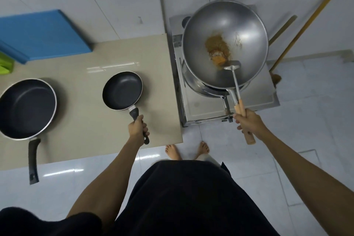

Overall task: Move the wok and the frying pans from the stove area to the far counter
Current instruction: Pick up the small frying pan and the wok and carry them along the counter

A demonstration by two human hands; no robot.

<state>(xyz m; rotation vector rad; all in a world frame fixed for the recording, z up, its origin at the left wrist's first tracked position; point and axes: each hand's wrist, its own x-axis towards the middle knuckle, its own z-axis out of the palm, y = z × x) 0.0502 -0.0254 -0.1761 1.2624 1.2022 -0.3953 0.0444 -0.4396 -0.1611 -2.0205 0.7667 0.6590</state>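
Observation:
A steel wok (226,25) with brown food in it hangs tilted above the stove (203,105). A metal spatula (235,77) lies in it. My right hand (249,122) grips the wok's wooden handle together with the spatula's handle. A small black frying pan (122,90) sits on the beige counter (86,63), and my left hand (138,127) is closed around its black handle. A larger black frying pan (24,107) rests at the counter's left end, its handle pointing toward me over the edge.
A blue board (42,32) leans against the white wall behind the counter, with a green object (5,63) at the far left. Wooden sticks (304,25) lean on the wall right of the stove. A second pan (201,86) sits under the wok. My bare feet (187,150) stand on tiled floor.

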